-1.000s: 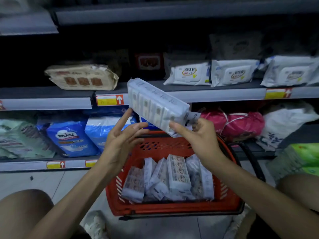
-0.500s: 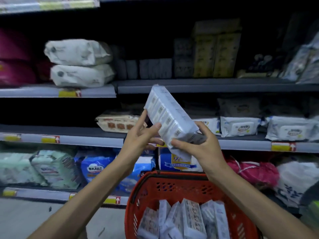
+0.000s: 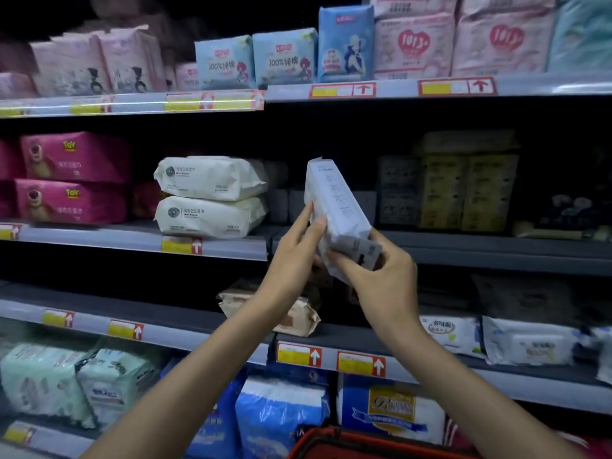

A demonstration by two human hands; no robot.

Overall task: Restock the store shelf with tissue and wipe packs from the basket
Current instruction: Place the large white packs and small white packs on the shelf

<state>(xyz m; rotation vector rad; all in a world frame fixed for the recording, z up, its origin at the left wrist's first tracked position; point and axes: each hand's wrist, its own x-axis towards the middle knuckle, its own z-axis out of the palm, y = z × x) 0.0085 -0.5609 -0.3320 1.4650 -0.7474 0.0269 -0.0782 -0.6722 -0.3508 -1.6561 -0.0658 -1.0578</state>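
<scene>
**Tissue pack held up to the shelf**

Below the tissue pack, the rim of the red basket is nearest. The right hand pinches the pack's lower end. The left hand grips its left side, thumb on front. Behind the pack runs the grey shelf. To its left lie two stacked cream wipe packs.

Both grips are up at the middle shelf! The left grip pinches the long white tissue pack along its side, thumb on the front face. The right grip clasps its lower end from beneath. The pack stands tilted, top leaning left, before the grey shelf. Left of the left grip, two white wipe packs lie stacked. Below both grips sits a beige pack, and lower down is the red basket rim.
</scene>
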